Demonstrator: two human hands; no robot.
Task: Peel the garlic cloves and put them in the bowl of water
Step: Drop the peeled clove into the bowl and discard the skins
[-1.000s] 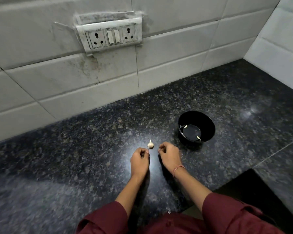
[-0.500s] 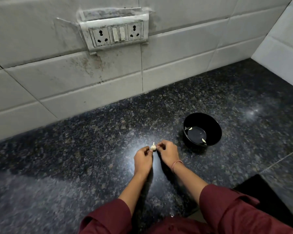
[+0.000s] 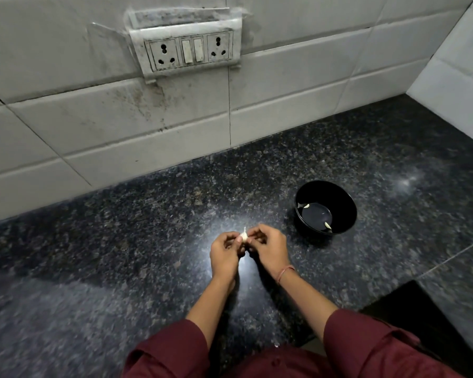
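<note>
Lifted from the granite counter [image 3: 120, 241], where it lay a second ago, a garlic clove [image 3: 244, 236] is now pinched between both hands, near the left side of the black bowl [image 3: 351, 214] but apart from it. The left hand [image 3: 224, 253] curls its fingers round the clove's base, while the right hand [image 3: 271, 248] nips the skin from the right. Two peeled cloves [image 3: 306, 206] already lie in the bowl's water [image 3: 316, 215]. Peeling of this clove seems about to begin; whether any skin has torn cannot be told.
</note>
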